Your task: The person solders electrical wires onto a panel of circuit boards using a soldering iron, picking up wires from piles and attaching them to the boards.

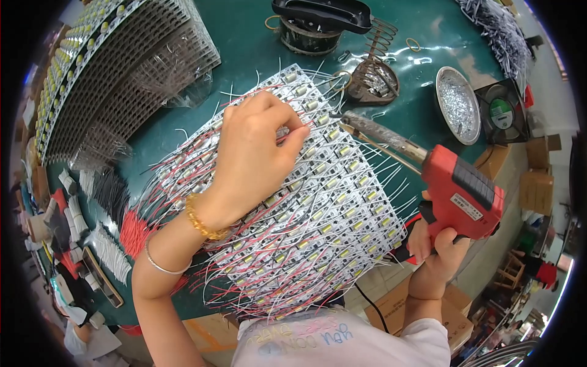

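A panel of small white circuit boards [318,214], each with a yellowish cylindrical part, lies on the green table in front of me. Red, white and black wires stick out all over it. Above its upper part is my left hand [257,134], fingers curled and closed; whatever they pinch is hidden, though wires run beside them. My right hand [443,254] grips a red soldering gun [461,196] by its handle at the panel's right side. The gun's metal barrel points up and left, its tip over the panel's upper right edge, a short way from my left fingers.
A curved stack of similar boards [122,79] stands at the left. Bundles of red wires [136,235], black wires [112,194] and white wires [111,252] lie below it. Beyond the panel are a soldering iron stand [373,81], a metal bowl [458,105], a small fan [502,112] and a black tray [321,13] on a round tin.
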`<action>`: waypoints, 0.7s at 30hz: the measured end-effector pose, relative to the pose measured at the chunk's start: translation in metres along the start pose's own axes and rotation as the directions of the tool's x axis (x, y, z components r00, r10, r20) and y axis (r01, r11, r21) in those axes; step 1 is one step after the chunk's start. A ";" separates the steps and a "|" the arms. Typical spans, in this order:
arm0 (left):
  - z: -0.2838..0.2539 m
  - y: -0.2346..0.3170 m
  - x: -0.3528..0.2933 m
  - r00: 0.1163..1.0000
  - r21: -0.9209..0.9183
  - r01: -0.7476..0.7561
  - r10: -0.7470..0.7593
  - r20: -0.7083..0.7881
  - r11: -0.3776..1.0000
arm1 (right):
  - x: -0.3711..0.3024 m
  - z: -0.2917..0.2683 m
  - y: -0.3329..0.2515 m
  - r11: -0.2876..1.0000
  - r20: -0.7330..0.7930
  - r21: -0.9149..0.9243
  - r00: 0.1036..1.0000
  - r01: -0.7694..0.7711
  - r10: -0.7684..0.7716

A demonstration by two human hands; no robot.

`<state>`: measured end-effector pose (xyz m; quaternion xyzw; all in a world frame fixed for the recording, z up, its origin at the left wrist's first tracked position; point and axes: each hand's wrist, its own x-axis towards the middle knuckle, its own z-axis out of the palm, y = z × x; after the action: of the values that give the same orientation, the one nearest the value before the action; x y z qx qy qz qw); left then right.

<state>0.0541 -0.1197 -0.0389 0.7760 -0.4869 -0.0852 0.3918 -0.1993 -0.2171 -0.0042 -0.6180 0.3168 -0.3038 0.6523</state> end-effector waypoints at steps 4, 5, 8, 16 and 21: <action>0.002 0.002 0.000 1.000 0.112 -0.020 0.022 -0.014 0.993 | 0.002 -0.001 0.003 0.996 0.045 -0.057 0.997 -0.062 0.065; 0.002 0.002 0.001 1.000 0.111 -0.019 0.020 -0.011 0.994 | 0.002 -0.001 0.003 0.996 0.044 -0.057 0.997 -0.065 0.068; 0.000 0.001 0.004 0.999 0.127 -0.051 0.051 0.006 0.991 | 0.004 0.001 0.004 0.994 0.030 -0.054 0.995 -0.097 0.099; -0.001 0.002 0.011 0.998 0.065 -0.015 0.011 0.055 0.998 | 0.001 -0.008 0.009 0.971 0.014 0.076 0.974 -0.228 0.228; -0.001 0.003 0.012 0.998 0.077 -0.023 0.018 0.064 0.997 | -0.001 -0.006 0.010 0.975 0.016 -0.054 0.977 -0.213 0.215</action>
<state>0.0589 -0.1297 -0.0326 0.7824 -0.5100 -0.0868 0.3466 -0.2044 -0.2191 -0.0141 -0.6005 0.3821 -0.2166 0.6682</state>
